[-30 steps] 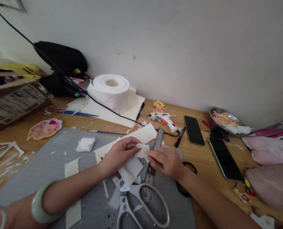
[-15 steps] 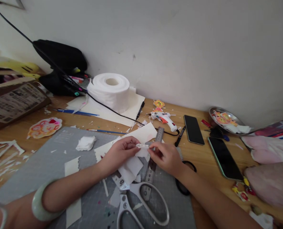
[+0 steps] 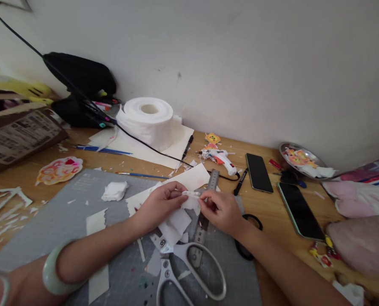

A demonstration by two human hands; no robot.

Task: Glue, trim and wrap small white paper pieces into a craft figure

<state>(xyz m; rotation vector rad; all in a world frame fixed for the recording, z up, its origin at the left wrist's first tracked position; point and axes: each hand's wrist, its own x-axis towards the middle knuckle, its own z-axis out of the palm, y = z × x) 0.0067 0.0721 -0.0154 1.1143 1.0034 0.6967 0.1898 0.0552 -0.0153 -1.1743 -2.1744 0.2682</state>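
Between my hands is a small piece of white tissue (image 3: 191, 202), its upper edge bunched up. My left hand (image 3: 162, 206) pinches the left end with thumb and index finger. At the other end, my right hand (image 3: 221, 210) grips it between its fingertips. Beneath them lie white paper pieces (image 3: 175, 225), a steel ruler (image 3: 212, 180) and large silver scissors (image 3: 165, 250), whose blades are partly covered by paper. A folded white tissue pad (image 3: 115, 191) rests to the left on the grey cutting mat (image 3: 68, 216).
A big white tissue roll (image 3: 147, 123) stands at the back on paper sheets. Right of it lie a white glue gun (image 3: 223, 159), a black pen (image 3: 240, 182), two phones (image 3: 259, 172) and a metal bowl (image 3: 299, 159). A cardboard box (image 3: 20, 136) and paper scraps (image 3: 7, 204) sit left.
The tissue between my fingertips hangs slightly differently, with its lower part a little more spread. My hands stay in nearly the same place.
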